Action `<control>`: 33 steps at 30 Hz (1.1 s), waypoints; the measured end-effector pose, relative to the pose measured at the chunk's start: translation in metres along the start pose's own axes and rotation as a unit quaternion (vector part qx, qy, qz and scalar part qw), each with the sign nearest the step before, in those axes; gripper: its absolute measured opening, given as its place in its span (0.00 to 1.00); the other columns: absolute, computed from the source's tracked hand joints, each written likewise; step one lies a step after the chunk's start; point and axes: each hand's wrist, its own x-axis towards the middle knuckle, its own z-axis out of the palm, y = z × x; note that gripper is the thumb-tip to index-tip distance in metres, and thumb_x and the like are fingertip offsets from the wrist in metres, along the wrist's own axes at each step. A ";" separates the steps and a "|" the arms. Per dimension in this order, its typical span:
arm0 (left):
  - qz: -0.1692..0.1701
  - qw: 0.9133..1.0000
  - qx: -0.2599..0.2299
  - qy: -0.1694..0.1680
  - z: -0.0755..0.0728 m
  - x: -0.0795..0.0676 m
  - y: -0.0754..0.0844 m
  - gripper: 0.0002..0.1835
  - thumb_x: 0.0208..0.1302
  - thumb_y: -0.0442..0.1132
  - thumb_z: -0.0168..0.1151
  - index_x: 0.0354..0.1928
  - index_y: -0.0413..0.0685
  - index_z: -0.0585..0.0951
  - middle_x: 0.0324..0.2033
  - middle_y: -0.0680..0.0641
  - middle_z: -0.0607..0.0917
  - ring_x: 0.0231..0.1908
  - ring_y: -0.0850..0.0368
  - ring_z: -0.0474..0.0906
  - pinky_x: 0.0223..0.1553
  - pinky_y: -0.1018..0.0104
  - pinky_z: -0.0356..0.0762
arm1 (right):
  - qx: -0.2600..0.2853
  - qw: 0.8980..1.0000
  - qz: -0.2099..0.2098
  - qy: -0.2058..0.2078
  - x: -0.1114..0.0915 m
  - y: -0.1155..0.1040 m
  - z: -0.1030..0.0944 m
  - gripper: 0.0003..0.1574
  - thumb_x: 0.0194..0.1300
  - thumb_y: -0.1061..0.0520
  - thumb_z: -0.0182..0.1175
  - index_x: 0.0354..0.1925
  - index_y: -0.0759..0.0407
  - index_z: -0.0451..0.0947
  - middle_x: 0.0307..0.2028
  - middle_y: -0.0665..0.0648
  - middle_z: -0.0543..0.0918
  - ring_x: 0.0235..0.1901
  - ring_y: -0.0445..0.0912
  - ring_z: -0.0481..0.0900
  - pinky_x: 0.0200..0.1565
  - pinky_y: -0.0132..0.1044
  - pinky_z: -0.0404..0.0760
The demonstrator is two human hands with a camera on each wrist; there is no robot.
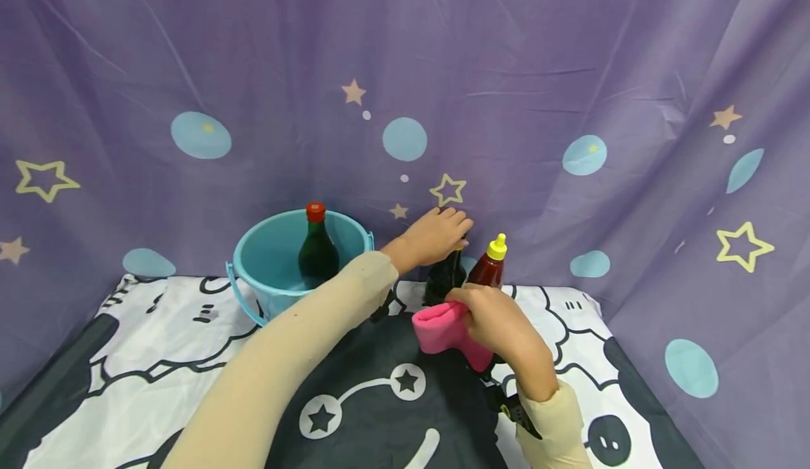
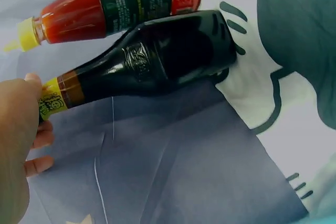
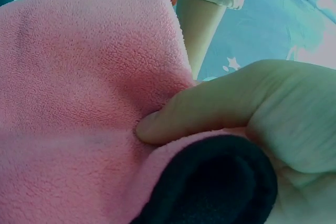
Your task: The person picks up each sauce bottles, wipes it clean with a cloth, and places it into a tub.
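Observation:
My left hand (image 1: 436, 235) is at the top of a dark glass sauce bottle (image 1: 445, 279), thumb and fingers around its cap end. In the left wrist view this bottle (image 2: 163, 53) has a yellow label on its neck and embossed glass. Beside it is a red sauce bottle (image 2: 115, 9) with a green label and yellow nozzle cap. My right hand (image 1: 500, 321) holds a folded pink fleece cloth (image 1: 439, 328) in front of both bottles. Up close, the thumb presses into the cloth (image 3: 94, 77), and a dark curved fold shows below it.
A light blue bucket (image 1: 253, 244) with a handle stands to the left, under and behind my left forearm. Inside it is a dark green bottle (image 1: 318, 254) with a red cap. A purple patterned curtain (image 1: 506, 103) hangs behind the black and white printed cloth (image 1: 373, 413).

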 end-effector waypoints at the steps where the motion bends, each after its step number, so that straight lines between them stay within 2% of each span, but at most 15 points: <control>1: 0.002 1.000 -0.006 0.004 0.000 0.000 0.000 0.19 0.80 0.50 0.49 0.60 0.45 0.73 0.55 0.45 0.79 0.58 0.49 0.77 0.60 0.54 0.79 | 0.001 1.000 0.002 -0.001 0.000 0.000 0.000 0.23 0.51 0.74 0.64 0.44 0.55 0.86 0.33 0.52 0.85 0.31 0.46 0.80 0.38 0.42 0.81; 7: -0.003 1.000 0.000 0.010 -0.004 -0.004 -0.004 0.19 0.80 0.51 0.48 0.56 0.44 0.74 0.48 0.45 0.80 0.52 0.50 0.78 0.55 0.59 0.80 | 0.000 1.000 -0.004 -0.002 0.002 0.001 -0.003 0.23 0.51 0.74 0.64 0.43 0.55 0.86 0.34 0.52 0.85 0.31 0.46 0.80 0.39 0.43 0.81; 10: -0.013 1.000 0.006 -0.002 -0.008 -0.009 -0.003 0.19 0.80 0.52 0.47 0.55 0.44 0.74 0.48 0.45 0.79 0.52 0.51 0.77 0.55 0.59 0.79 | 0.003 1.000 -0.009 -0.004 0.003 0.002 -0.004 0.23 0.50 0.75 0.63 0.43 0.55 0.85 0.33 0.52 0.84 0.30 0.46 0.79 0.37 0.42 0.80; 14: -0.017 0.999 0.027 -0.005 -0.012 -0.020 0.001 0.20 0.80 0.54 0.46 0.54 0.44 0.74 0.46 0.46 0.79 0.51 0.51 0.77 0.54 0.59 0.78 | 0.008 1.000 -0.009 -0.008 0.002 0.004 -0.004 0.23 0.49 0.75 0.62 0.42 0.55 0.85 0.31 0.51 0.83 0.29 0.46 0.77 0.35 0.40 0.78; 19: -0.030 0.999 0.039 0.023 -0.013 -0.040 0.004 0.21 0.80 0.55 0.45 0.51 0.45 0.75 0.43 0.47 0.80 0.47 0.52 0.78 0.50 0.59 0.75 | 0.017 1.000 -0.004 -0.001 0.002 0.007 -0.003 0.22 0.50 0.75 0.60 0.40 0.55 0.84 0.28 0.51 0.80 0.28 0.45 0.74 0.33 0.39 0.74; 22: -0.034 0.997 0.043 0.056 -0.018 -0.051 0.004 0.21 0.80 0.55 0.46 0.49 0.45 0.76 0.41 0.48 0.81 0.45 0.53 0.78 0.47 0.60 0.74 | 0.016 0.999 -0.006 0.031 0.003 0.010 -0.002 0.20 0.51 0.74 0.59 0.40 0.56 0.84 0.28 0.52 0.80 0.28 0.45 0.73 0.33 0.39 0.74; 27: -0.037 0.991 0.060 0.116 -0.033 -0.067 0.006 0.20 0.79 0.55 0.49 0.47 0.45 0.77 0.38 0.48 0.81 0.41 0.53 0.77 0.44 0.61 0.73 | -0.007 0.993 -0.008 0.117 0.005 0.013 0.000 0.18 0.52 0.71 0.60 0.40 0.57 0.84 0.28 0.53 0.79 0.25 0.45 0.72 0.28 0.38 0.72; 30: -0.037 0.987 0.063 0.140 -0.042 -0.074 0.008 0.19 0.78 0.54 0.51 0.46 0.45 0.78 0.37 0.48 0.81 0.41 0.53 0.77 0.43 0.61 0.74 | -0.036 0.983 -0.009 0.181 0.006 0.014 0.002 0.18 0.51 0.70 0.58 0.40 0.57 0.83 0.26 0.54 0.77 0.24 0.48 0.72 0.24 0.40 0.71; 33: -0.036 0.986 0.058 0.153 -0.049 -0.080 0.010 0.19 0.77 0.54 0.52 0.46 0.45 0.79 0.37 0.47 0.82 0.41 0.53 0.78 0.45 0.59 0.76 | -0.068 0.965 -0.017 0.252 0.007 0.015 0.004 0.19 0.50 0.70 0.57 0.41 0.60 0.83 0.27 0.58 0.78 0.22 0.54 0.73 0.21 0.45 0.72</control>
